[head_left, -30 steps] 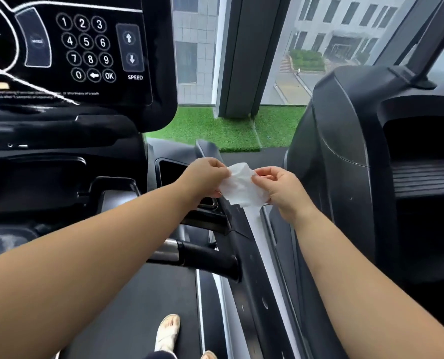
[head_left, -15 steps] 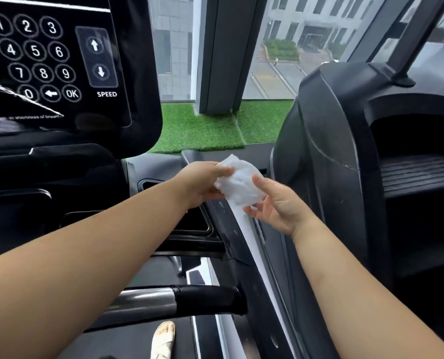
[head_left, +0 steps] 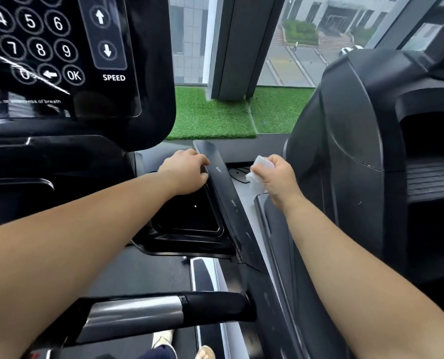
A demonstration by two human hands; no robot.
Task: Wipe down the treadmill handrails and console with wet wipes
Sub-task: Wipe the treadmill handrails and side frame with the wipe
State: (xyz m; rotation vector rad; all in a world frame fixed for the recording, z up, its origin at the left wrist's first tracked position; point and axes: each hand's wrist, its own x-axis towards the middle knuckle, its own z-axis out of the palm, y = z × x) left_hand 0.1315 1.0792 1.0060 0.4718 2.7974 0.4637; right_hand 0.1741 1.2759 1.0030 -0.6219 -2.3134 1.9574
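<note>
White wet wipe (head_left: 258,172), bunched in the right hand (head_left: 276,177), hovers just right of the black handrail (head_left: 227,195), whose top the left hand (head_left: 187,172) grips. It appears to touch nothing yet; handrail and console (head_left: 60,47) seemingly both remain to clean.

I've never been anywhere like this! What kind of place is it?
Probably a gym: a treadmill console with number keys and SPEED arrows, a padded grip bar, another exercise machine on the right. The left hand grips the side rail; the right hand holds a wet wipe.
</note>
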